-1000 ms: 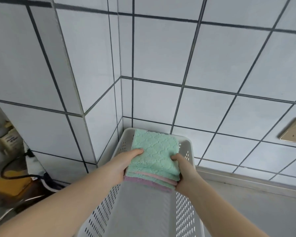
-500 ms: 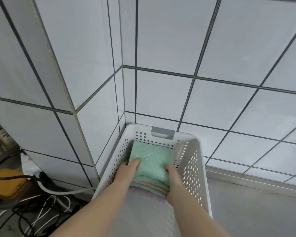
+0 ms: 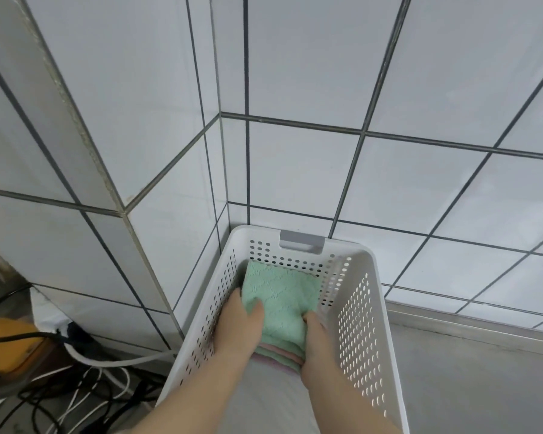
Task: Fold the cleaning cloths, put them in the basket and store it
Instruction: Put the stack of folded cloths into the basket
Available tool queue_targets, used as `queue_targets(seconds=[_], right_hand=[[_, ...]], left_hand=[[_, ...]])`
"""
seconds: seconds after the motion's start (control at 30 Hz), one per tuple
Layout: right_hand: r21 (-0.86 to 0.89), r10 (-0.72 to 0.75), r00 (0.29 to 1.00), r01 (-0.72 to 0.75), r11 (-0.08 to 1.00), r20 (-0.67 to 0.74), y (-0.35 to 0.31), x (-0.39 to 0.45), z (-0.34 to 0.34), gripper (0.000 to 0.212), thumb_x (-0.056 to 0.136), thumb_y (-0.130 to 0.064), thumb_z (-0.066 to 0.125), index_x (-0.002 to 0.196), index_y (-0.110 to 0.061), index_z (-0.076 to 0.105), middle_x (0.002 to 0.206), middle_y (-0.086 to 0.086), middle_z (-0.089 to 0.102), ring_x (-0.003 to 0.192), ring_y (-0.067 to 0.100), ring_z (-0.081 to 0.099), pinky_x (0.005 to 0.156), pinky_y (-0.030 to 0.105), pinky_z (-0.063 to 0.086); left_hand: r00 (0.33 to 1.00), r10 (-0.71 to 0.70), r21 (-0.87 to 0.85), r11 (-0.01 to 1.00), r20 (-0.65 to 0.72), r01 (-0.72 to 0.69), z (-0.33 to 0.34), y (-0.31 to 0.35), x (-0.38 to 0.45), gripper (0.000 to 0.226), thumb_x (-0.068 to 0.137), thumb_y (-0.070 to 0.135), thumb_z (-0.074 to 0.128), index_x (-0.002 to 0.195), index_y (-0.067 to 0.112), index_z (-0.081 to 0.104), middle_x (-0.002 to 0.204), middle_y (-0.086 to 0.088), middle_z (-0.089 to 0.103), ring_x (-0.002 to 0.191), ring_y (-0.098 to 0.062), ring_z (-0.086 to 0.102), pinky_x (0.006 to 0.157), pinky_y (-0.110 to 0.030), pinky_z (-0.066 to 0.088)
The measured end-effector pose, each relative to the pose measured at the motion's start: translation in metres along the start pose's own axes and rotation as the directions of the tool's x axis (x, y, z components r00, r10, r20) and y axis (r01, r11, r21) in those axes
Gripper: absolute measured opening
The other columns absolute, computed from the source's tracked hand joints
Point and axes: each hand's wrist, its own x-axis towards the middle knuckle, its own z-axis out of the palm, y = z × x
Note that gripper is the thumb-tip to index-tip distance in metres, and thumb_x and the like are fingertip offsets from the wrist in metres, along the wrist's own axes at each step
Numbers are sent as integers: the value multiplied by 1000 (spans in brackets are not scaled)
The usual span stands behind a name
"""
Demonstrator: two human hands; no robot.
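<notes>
A white perforated plastic basket point(image 3: 362, 324) stands in the tiled corner on a grey counter, its grey handle slot toward the wall. Deep inside it lies a stack of folded cleaning cloths point(image 3: 282, 299), mint green on top with pink and lilac edges showing below. My left hand point(image 3: 237, 327) grips the stack's left side, thumb on top of the green cloth. My right hand point(image 3: 318, 336) grips its right side, thumb over the edge. Both forearms reach down into the basket. The fingers beneath the stack are hidden.
White tiled walls point(image 3: 326, 89) with dark grout close in behind and to the left of the basket. A tangle of black and white cables point(image 3: 76, 386) and an orange object point(image 3: 10, 346) lie at lower left. Grey counter point(image 3: 483, 386) extends to the right.
The stack of cloths has gone from above the basket's rim down to its far end, held by both hands. My view has tilted down and closer.
</notes>
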Motion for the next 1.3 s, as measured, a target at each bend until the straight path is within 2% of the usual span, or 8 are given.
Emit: queue_targets(seconds=[0.17,0.33,0.43,0.53,0.63,0.73,0.97,1.3], right_hand=[[-13,-11,999,12,1000,49,-3,-4,2,32,88,-26,46,113,-17,64,101,11,73,90,30,70,82,49,56],[-164,-86,996,89,982,23,-11,-15,4,43,88,-32,48,128,-17,54,122,4,62,111,26,57,100,46,45],[-240,-101,995,95,966,-13,-18,-24,2,49,91,-47,46,133,-21,48,136,1,51,123,25,47,105,42,36],[-279,-70,997,60,959,-26,-25,-29,-1,66,92,-63,32,142,-21,38,147,4,39,134,28,37,112,45,29],[-268,25,1000,-22,963,7,-26,-35,-1,74,88,-71,26,145,-23,32,151,7,34,136,28,35,112,44,29],[-212,66,995,-49,976,72,-25,-41,2,70,88,-69,31,141,-24,38,142,9,46,119,27,52,99,41,43],[-278,-129,985,157,948,115,-29,-36,16,67,91,-62,36,149,-34,17,153,-2,29,137,26,33,111,43,31],[-367,-217,976,213,906,29,-16,-28,12,55,95,-36,46,145,-17,30,143,7,45,126,27,47,106,44,39]], left_hand=[[989,150,50,988,-5,-149,-14,20,-14,46,91,22,54,136,21,44,129,14,47,126,-6,41,101,-17,28],[988,-157,-357,922,-1,147,-30,30,-28,8,87,16,50,88,24,50,90,1,46,80,-12,43,74,-24,32],[899,-437,-579,739,-26,343,-25,25,-42,5,87,21,54,86,18,51,97,-2,46,87,-18,42,80,-33,33],[736,-660,-688,464,151,558,-17,25,-61,57,88,36,58,137,12,41,136,-7,43,128,-26,39,105,-40,31],[653,-664,-682,286,366,673,-11,26,-58,83,82,57,60,145,11,30,151,-11,32,137,-27,32,112,-47,22],[638,-576,-687,174,511,706,-11,30,-49,74,79,58,63,129,5,47,123,-22,57,107,-38,59,93,-54,45],[725,-495,-783,133,478,607,-5,38,-30,58,92,39,55,135,2,41,137,-25,46,120,-39,51,91,-50,43],[647,-581,-748,95,494,657,13,14,-25,79,74,49,74,134,12,41,131,-22,53,111,-40,58,92,-64,43]])
